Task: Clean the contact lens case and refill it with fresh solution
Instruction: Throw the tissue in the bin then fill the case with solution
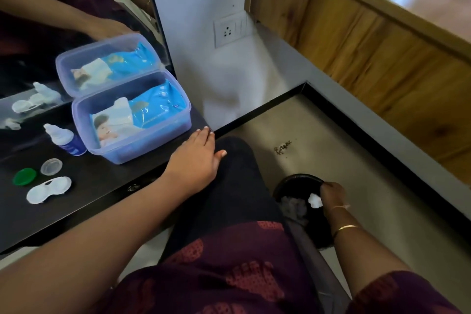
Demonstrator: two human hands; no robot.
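The white contact lens case [48,190] lies open on the black table [102,201] at the left. Its green cap [24,176] and its clear cap [51,166] lie apart just behind it. A solution bottle [63,139] with a blue label stands further back. My left hand [197,160] rests flat on the table's right edge with nothing in it. My right hand [331,192] hangs low at the right over a black bin [298,182] on the floor, its fingers closed on a crumpled white tissue [315,200].
A clear blue box [132,115] holding a pack of wet wipes stands open on the table against a mirror [51,33]. A wall socket [229,30] is on the white wall. Wooden cabinets [382,46] run along the right above the tiled floor.
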